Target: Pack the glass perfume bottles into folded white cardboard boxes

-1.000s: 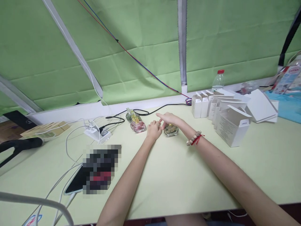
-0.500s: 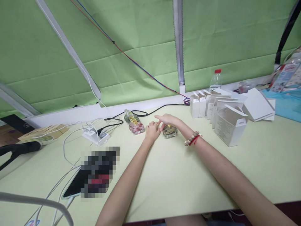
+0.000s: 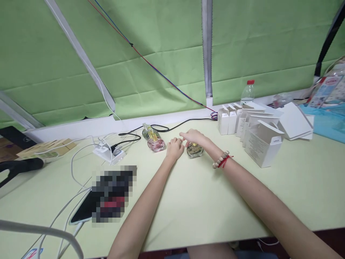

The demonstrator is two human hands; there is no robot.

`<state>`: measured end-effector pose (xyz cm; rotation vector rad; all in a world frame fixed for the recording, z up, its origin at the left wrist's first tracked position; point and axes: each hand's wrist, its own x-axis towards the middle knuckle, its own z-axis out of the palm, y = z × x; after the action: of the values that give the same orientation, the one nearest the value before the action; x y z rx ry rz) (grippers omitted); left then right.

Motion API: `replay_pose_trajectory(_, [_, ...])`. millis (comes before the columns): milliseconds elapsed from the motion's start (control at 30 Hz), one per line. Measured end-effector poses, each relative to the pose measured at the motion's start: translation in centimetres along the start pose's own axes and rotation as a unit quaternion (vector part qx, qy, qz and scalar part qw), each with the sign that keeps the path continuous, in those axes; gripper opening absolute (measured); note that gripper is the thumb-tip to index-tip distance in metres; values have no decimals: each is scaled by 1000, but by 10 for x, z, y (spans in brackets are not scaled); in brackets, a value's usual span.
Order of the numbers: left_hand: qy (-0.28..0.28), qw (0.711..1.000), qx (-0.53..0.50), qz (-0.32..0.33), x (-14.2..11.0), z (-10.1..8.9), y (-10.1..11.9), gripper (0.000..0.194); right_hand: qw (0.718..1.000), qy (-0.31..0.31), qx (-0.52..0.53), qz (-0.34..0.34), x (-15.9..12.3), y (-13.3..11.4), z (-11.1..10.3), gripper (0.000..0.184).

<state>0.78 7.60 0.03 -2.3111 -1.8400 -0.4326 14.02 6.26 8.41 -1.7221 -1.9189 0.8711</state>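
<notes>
My left hand [image 3: 174, 149] rests palm down on the table with its fingers loosely stretched out and holds nothing visible. To its left lie glass bottles with gold-coloured necks: a pinkish one [image 3: 156, 145] in front and a green one [image 3: 146, 134] behind it. My right hand [image 3: 194, 136], with a beaded bracelet and red string at the wrist, hovers over and behind a dark patterned glass bottle [image 3: 194, 151]. Its fingers reach left, apart, close to the left fingertips. The hand covers part of that bottle's gold top; any contact between them is unclear.
Several white cardboard boxes [image 3: 262, 145] with raised flaps stand at the right, beside flat white card pieces [image 3: 295, 120]. A red-capped plastic bottle [image 3: 248, 92] is behind them. At left are a power strip [image 3: 109, 155], a blurred tablet-like device [image 3: 83, 207] and loose cables.
Both hands keep nearly the same places; the right fingers shift slightly. The bottles and boxes have not moved, and the camera view has shifted a little.
</notes>
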Motion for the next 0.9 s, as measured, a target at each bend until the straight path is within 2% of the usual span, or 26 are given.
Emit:
replay_pose_trajectory(167, [2, 1000, 0, 1, 0, 0, 0, 25, 997, 42, 56, -30, 1, 3, 6, 32])
replay_pose_trajectory(267, [-2, 1000, -4, -1, -1, -3, 0, 25, 983, 126, 96, -89, 2, 7, 14, 28])
replay_pose_trajectory(367, [-2, 1000, -15, 1, -1, -6, 1, 27, 961, 217, 77, -150, 2, 12, 24, 34])
replay_pose_trajectory(433, [0, 1000, -21, 5, -1, -7, 1, 28, 948, 257, 44, -183, 2, 15, 32, 37])
replay_pose_trajectory(500, [4, 1000, -25, 8, -1, -7, 1, 30, 937, 280, 26, -209, 2, 19, 38, 33])
replay_pose_trajectory(633, [25, 999, -38, 6, -1, -8, 0, 28, 929, 288, 48, -228, 4, 29, 46, 18])
replay_pose_trajectory(733, [81, 993, -79, 24, -3, -10, 0, 27, 950, 265, 64, -152, 6, 37, 50, 29])
replay_pose_trajectory(800, [130, 983, -117, 47, -4, -12, -1, 28, 967, 224, 65, -100, 9, 42, 53, 41])
replay_pose_trajectory(900, [183, 968, -155, 72, -7, -12, -2, 28, 980, 161, 44, -111, 12, 50, 57, 50])
